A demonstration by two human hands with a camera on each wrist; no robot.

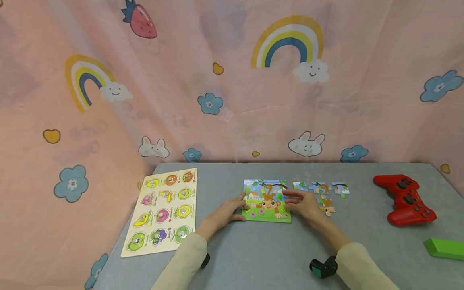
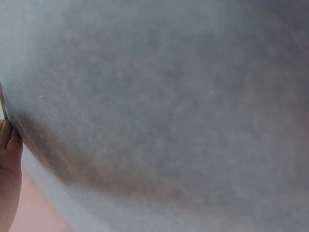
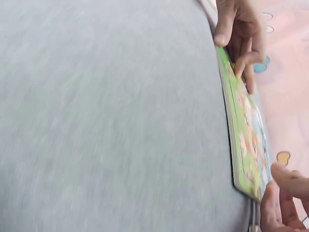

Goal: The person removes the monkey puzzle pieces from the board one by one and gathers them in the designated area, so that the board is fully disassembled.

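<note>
A monkey jigsaw puzzle point(image 1: 268, 205) in a flat tray lies on the grey table between the two hands in the head view. My left hand point(image 1: 225, 211) grips its left side, the thumb by the near corner and bent fingertips on the picture. Along the right side, my right hand point(image 1: 303, 205) has its fingers extended toward the puzzle, the fingertips overlapping its edge. From the right wrist, the left hand point(image 3: 241, 34) shows bent over the board's far end. Several loose jigsaw pieces point(image 1: 320, 188) lie right of the puzzle, partly behind the right hand.
A fruit peg board point(image 1: 161, 217) lies at the left of the table. To the right are a red game controller point(image 1: 406, 200) and a green block point(image 1: 444, 248). A pink printed curtain point(image 1: 232, 100) hangs behind the table's back edge.
</note>
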